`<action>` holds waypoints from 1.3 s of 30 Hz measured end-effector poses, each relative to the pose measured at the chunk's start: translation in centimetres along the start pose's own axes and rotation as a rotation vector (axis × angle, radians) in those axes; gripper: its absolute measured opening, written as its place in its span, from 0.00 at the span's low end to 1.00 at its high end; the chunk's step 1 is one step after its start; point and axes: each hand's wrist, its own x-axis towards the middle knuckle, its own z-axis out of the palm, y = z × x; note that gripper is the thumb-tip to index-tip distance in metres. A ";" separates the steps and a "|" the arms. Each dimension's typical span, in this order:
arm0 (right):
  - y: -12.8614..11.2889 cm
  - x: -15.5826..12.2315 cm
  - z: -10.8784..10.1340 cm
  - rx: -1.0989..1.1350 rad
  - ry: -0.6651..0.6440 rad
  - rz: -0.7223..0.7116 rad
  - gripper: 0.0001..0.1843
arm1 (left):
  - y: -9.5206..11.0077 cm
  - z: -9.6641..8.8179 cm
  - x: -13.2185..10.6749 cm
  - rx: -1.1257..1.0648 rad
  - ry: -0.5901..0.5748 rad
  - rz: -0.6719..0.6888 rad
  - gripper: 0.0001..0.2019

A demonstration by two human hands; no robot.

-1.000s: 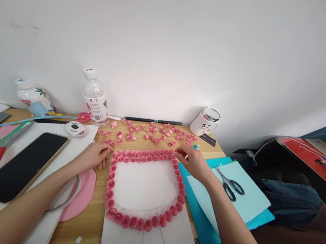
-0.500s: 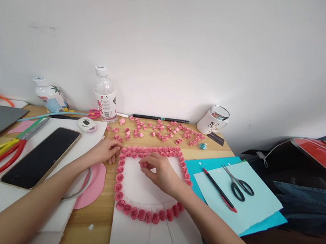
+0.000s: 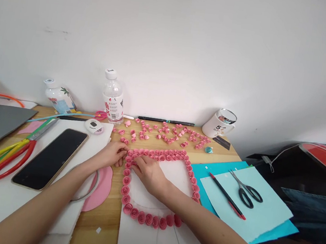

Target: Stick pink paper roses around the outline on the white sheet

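A white sheet of paper (image 3: 158, 181) bears a frame of rolled pink paper roses, doubled along its top row (image 3: 162, 153). My right hand (image 3: 150, 174) reaches over the sheet, its fingers pinched at the upper left inner corner. A pink paper rose seems to be in that pinch, mostly hidden by the fingers. My left hand (image 3: 113, 154) rests just outside the same corner, fingers curled close together by the sheet's edge. What those fingers hold, if anything, does not show. Several loose pink roses (image 3: 161, 133) lie behind the sheet.
Left lie a black phone (image 3: 50, 157), large scissors (image 3: 12, 159), a tape ring (image 3: 92, 184) and pink paper (image 3: 100, 195). A bottle (image 3: 113, 104) and mug (image 3: 217, 124) stand by the wall. Right are small scissors (image 3: 248, 192) and a black-red pencil (image 3: 228, 197) on light blue paper (image 3: 245, 223).
My right hand has moved left across the sheet to the roses at the upper left corner. My left hand stays by that corner. The whole view has shifted slightly.
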 end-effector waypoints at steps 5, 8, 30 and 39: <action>-0.1 0.2 0.4 -0.069 -0.009 -0.005 0.11 | 0.0 0.0 0.0 0.007 0.001 0.029 0.10; 0.0 0.3 0.6 -0.088 -0.005 0.000 0.12 | -0.2 0.0 0.0 0.007 0.005 0.032 0.10; 0.1 -0.3 0.1 -0.172 -0.043 -0.171 0.10 | -0.1 -0.3 -0.1 -0.023 -0.053 -0.053 0.19; 0.5 -0.7 0.1 -0.156 -0.037 -0.203 0.10 | 0.2 -0.5 -0.2 -0.026 -0.092 -0.038 0.19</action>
